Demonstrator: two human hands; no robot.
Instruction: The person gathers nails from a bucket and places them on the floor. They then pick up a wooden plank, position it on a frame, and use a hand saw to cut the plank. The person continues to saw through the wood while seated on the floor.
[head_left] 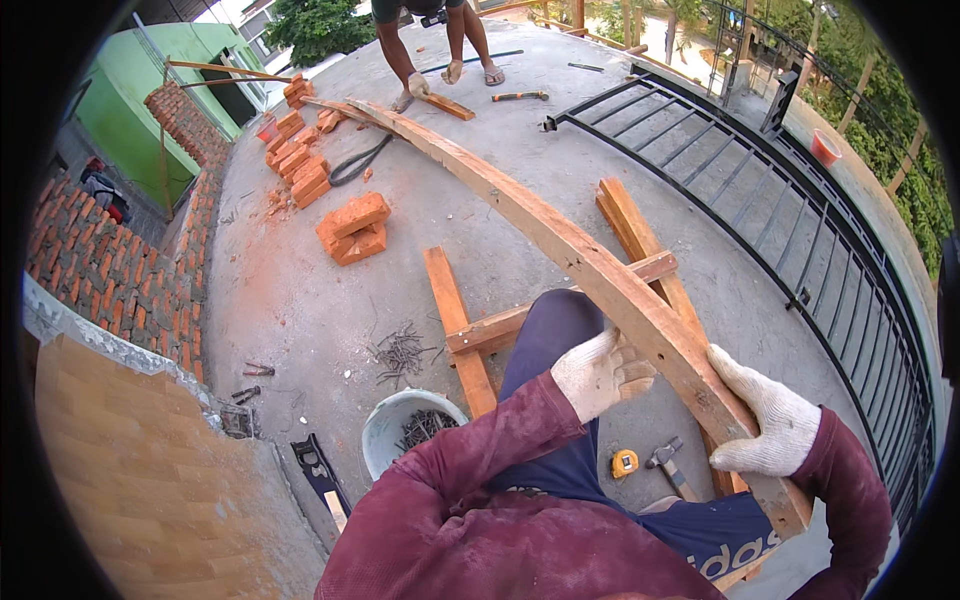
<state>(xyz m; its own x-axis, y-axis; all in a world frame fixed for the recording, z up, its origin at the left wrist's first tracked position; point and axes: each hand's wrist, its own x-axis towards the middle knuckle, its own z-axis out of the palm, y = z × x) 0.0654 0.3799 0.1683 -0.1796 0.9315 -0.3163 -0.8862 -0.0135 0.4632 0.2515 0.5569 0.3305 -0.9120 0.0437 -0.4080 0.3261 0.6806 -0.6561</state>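
**Timber beam [545, 225] could roll off its crosspiece [490, 332]**

The timber beam runs from eleven o'clock to four. At four, the gloved right hand [770, 415] spreads wide against it; the left hand [600, 375] bends its fingers loosely alongside, contact unclear. Uneven pressure could tip it toward the tape measure [625, 463] and hammer [672, 466], between four and five.

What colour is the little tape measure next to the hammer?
The tape measure is mostly yellow; the head view shows it best.
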